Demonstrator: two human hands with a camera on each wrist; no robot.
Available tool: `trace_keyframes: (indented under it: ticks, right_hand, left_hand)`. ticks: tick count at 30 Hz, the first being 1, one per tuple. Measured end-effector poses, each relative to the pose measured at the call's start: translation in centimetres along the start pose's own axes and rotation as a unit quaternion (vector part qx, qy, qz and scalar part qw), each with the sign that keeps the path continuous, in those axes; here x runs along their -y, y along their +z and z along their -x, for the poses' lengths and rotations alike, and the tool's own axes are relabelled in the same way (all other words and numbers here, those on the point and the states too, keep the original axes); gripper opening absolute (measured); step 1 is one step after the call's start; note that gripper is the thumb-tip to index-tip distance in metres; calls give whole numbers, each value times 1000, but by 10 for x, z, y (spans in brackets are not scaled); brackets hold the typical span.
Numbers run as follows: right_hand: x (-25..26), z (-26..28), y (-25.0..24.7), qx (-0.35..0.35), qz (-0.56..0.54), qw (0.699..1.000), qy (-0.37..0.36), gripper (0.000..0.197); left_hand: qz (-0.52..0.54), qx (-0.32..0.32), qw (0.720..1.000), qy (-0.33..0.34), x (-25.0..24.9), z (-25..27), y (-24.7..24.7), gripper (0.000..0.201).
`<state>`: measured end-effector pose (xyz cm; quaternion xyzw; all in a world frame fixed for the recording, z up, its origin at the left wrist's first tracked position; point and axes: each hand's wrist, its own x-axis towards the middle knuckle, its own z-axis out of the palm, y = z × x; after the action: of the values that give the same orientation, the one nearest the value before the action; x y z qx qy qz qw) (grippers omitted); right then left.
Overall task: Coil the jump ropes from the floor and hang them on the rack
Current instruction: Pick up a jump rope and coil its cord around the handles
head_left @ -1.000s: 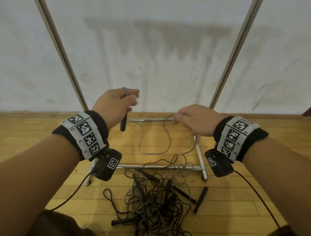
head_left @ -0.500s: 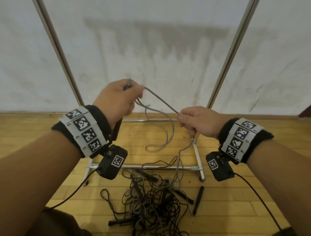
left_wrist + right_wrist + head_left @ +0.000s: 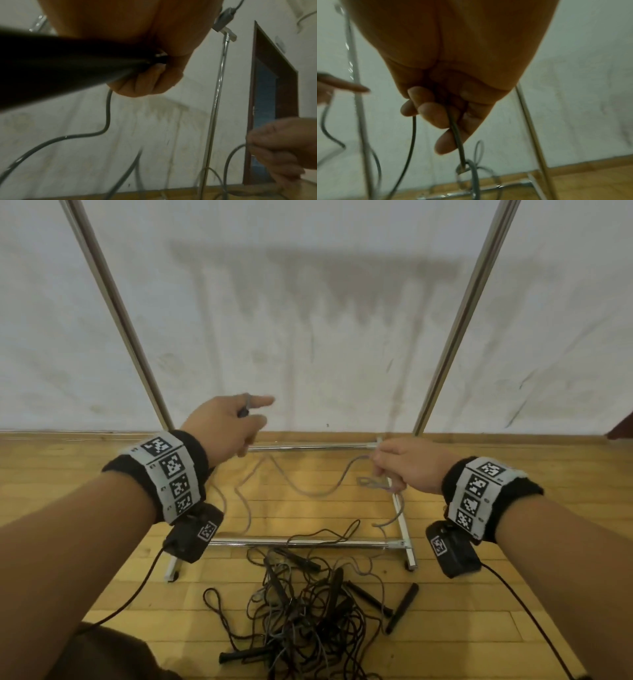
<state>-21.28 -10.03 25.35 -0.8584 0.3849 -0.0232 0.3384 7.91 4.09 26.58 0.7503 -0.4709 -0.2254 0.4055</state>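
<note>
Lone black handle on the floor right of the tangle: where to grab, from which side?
Probably mid-shaft on the black handle, from above, fingers across its width. It lies flat and slanted on the wood floor, apart from the rope pile, so its long sides are open. Its cord end isn't clear.
</note>
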Motion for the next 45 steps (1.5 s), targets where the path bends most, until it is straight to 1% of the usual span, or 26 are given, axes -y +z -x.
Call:
trace_keyframes:
  ticks: [2,5,7,9,11,14,17,19,21,23,26,28,31,33,35,36,38,39,40,42,45]
  right_hand:
    - [25,6,-3,14,-40,999,-29,34]
    - [55,15,-3,26,-72,995,-69,34]
    - [69,18,-3,17,-109,990,-86,33]
    - [76,21,-3,8,-160,982,-100,33]
    - [77,22,-4,7,-199,974,-111,33]
    - [67,21,-4,9,-200,972,-122,30]
    - [47,15,-3,2,-180,977,-116,30]
    - [31,10,-2,-5,-138,985,-101,29]
    - [13,6,-2,-13,-59,995,-80,28]
    - [-7,4,-4,-22,6,998,-57,25]
    - [-36,5,-9,-38,71,997,-16,23]
    - [-53,8,-9,-27,112,993,22,21]
    - [-75,12,-10,-3,163,984,70,22]
    - [-84,14,-12,11,198,975,97,25]
    - [-85,13,-12,28,223,968,108,28]
    - [-81,11,-12,29,222,969,104,29]
    - [-65,6,-13,3,188,979,79,28]
    - [-54,4,-14,-19,166,984,58,27]
    - [-42,2,-16,-36,153,987,37,26]
    - [-18,1,-19,-46,160,986,-6,27]
    - [17,5,-18,-37,160,985,-53,25]
  left_hand:
    - [35,80,996,20,-4,5,12,32]
    - [81,200,975,44,-17,15,33,29]
    - [71,247,965,48,-27,20,42,33]
    - [61,253,964,60,-32,22,44,41]
    - [100,225,967,72,-36,22,42,42]
    - [193,136,968,85,-43,17,27,36]
    - [199,64,973,93,-46,18,18,34]
    - [168,28,980,100,-46,20,18,35]
    - [148,-5,984,97,-46,22,16,37]
    - [156,-38,984,79,-42,20,8,37]
    - [157,-87,982,49,-33,17,-5,39]
    - [190,-126,973,18,-28,13,-14,37]
    - [253,-193,948,-31,-20,2,-33,33]
    - [261,-232,935,-65,-9,-4,-49,28]
    - [275,-251,923,-92,6,-10,-57,27]
    - [268,-241,927,-104,12,-13,-58,28]
    - [197,-176,957,-123,18,-14,-49,26]
    - [179,-146,966,-119,19,-13,-42,27]
    - [192,-126,967,-112,17,-10,-34,24]
    - [214,-87,969,-89,11,-3,-18,21]
    - [166,4,986,-11,-5,10,3,26]
